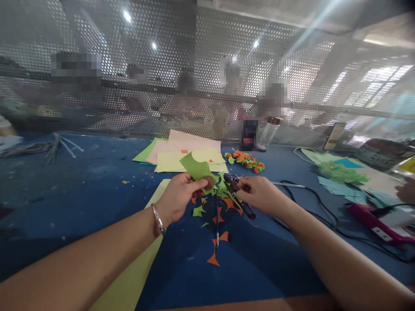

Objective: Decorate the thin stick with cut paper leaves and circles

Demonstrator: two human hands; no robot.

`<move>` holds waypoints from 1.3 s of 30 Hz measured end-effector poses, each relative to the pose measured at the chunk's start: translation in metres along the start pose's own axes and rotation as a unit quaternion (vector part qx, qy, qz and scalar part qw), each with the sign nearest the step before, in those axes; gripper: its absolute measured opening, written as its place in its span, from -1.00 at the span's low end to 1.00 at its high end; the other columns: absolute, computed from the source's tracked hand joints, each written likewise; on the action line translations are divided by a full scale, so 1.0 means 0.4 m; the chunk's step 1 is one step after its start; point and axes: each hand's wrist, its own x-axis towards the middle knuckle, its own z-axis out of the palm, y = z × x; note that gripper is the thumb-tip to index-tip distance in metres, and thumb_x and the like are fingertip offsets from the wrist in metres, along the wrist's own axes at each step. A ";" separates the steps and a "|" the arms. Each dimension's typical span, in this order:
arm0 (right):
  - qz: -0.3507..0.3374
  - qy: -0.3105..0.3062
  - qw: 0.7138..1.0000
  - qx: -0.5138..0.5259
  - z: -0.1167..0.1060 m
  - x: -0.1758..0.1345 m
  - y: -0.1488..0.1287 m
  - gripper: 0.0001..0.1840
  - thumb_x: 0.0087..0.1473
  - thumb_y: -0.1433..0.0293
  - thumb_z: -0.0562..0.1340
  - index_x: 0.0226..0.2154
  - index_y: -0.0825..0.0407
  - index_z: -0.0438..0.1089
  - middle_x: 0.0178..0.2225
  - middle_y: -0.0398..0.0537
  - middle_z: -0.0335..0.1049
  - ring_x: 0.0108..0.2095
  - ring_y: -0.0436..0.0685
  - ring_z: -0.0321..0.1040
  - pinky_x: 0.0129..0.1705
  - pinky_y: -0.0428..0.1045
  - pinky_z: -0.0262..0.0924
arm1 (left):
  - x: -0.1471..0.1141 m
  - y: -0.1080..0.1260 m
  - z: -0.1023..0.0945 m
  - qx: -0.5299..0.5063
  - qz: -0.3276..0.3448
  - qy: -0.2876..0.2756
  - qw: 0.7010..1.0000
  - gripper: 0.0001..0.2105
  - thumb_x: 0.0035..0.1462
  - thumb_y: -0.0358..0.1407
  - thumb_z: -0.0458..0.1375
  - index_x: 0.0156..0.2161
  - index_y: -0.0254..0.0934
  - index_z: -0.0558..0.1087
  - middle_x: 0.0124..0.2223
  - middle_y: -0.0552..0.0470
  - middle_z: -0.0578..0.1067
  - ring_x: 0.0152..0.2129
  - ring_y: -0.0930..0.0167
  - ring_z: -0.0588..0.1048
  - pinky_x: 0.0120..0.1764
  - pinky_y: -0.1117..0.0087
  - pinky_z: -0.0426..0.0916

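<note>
My left hand [182,193] pinches a sheet of green paper [195,166] with a curved cut edge. A round brownish piece [210,182] lies against the paper under my thumb. Dark-handled scissors [249,210] are in my right hand [254,190], close to the right side of the paper; their blades are hard to make out. Below both hands, green scraps [198,211] and orange scraps [214,259] are scattered on the blue table [181,276]. A thin pen-like stick [217,224] lies among them.
Stacked pale paper sheets [188,140] lie behind my hands, with a curled orange-green paper strand [246,160] to their right. A clear bottle [269,134] stands before the perforated metal screen [220,39]. At right are black cables [319,198], a magenta power strip [376,222] and another person's hand [407,190].
</note>
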 end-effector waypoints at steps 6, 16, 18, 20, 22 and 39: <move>-0.035 0.039 0.987 0.152 0.012 0.001 -0.023 -0.86 0.01 0.40 0.11 -0.55 0.02 0.22 -0.59 -0.24 0.18 -0.52 -0.01 0.10 -0.45 -0.06 -0.05 | -0.019 0.007 0.020 -0.033 -0.008 -0.076 0.997 -0.87 0.04 -0.32 0.33 -0.25 -0.28 0.59 -0.21 -0.03 0.57 -0.28 0.40 0.49 -0.21 0.39 0.34; -0.084 -0.070 0.876 0.469 0.065 -0.001 -0.055 -0.94 0.10 0.38 0.16 -0.37 0.02 0.24 -0.45 -0.17 0.37 -0.45 0.02 0.32 -0.37 -0.04 0.23 | -0.016 0.002 0.025 -0.045 0.038 -0.118 0.991 -0.92 0.13 -0.32 0.28 -0.29 -0.29 0.56 -0.28 0.02 0.50 -0.33 0.44 0.43 -0.20 0.42 0.30; -0.073 -0.090 0.840 0.530 0.071 -0.007 -0.063 -0.93 0.12 0.36 0.16 -0.34 0.01 0.22 -0.46 -0.18 0.37 -0.49 0.01 0.35 -0.46 -0.07 0.24 | -0.019 0.002 0.031 -0.050 0.034 -0.123 0.991 -0.90 0.12 -0.31 0.28 -0.27 -0.29 0.56 -0.26 0.02 0.51 -0.32 0.44 0.44 -0.20 0.41 0.31; -0.035 -0.089 0.826 0.556 0.075 -0.013 -0.071 -0.92 0.16 0.34 0.15 -0.33 -0.01 0.20 -0.50 -0.23 0.33 -0.59 -0.03 0.28 -0.62 -0.14 0.11 | -0.023 0.002 0.038 -0.065 0.031 -0.115 0.991 -0.91 0.10 -0.33 0.30 -0.26 -0.29 0.57 -0.26 0.02 0.53 -0.32 0.44 0.45 -0.19 0.41 0.31; 0.004 -0.072 0.826 0.560 0.078 -0.018 -0.077 -0.87 0.20 0.30 0.15 -0.34 -0.02 0.18 -0.54 -0.29 0.26 -0.68 -0.11 0.12 -0.70 -0.19 -0.07 | -0.024 0.000 0.043 -0.081 0.033 -0.100 0.991 -0.94 0.09 -0.36 0.30 -0.29 -0.29 0.57 -0.28 0.03 0.54 -0.32 0.45 0.46 -0.18 0.42 0.32; -0.006 -0.005 0.821 0.571 0.088 -0.016 -0.081 -0.60 0.19 0.04 0.22 -0.43 -0.01 0.18 -0.60 -0.32 -0.01 -0.62 -0.11 -0.13 -0.66 -0.15 -0.26 | -0.012 -0.006 0.042 -0.114 0.040 -0.008 0.993 -0.84 -0.01 -0.38 0.37 -0.25 -0.29 0.60 -0.23 0.02 0.58 -0.38 0.48 0.43 -0.29 0.45 0.25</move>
